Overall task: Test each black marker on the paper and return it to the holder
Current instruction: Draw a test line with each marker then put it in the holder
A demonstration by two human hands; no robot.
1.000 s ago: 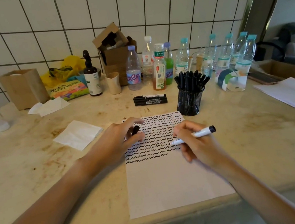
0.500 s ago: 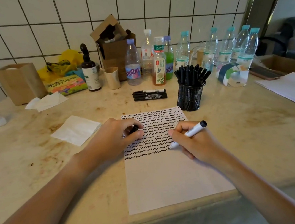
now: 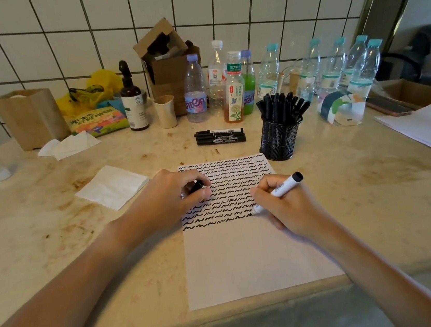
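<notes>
A white sheet of paper [image 3: 250, 257] lies at the counter's front edge, its upper half filled with black wavy lines. My right hand [image 3: 287, 206] grips a white-barrelled marker [image 3: 283, 185] with its tip on the paper at the right end of the lowest wavy line. My left hand [image 3: 170, 201] rests on the sheet's left edge and pinches a black cap [image 3: 196, 186]. A black mesh holder [image 3: 279, 139] packed with several black markers stands just beyond the sheet's top right corner. Three black markers [image 3: 220, 137] lie side by side behind the paper.
A folded napkin [image 3: 112, 185] lies left of the paper. Along the tiled wall stand several bottles [image 3: 235, 90], a brown pump bottle [image 3: 133, 100], a paper cup [image 3: 166, 111], cardboard boxes [image 3: 166, 63] and a tape roll [image 3: 342, 108]. Blank sheets [image 3: 427, 129] lie at far right.
My right hand has brought the marker tip down onto the paper at the end of the lowest line and tilted the barrel more upright. My left hand keeps the cap in place.
</notes>
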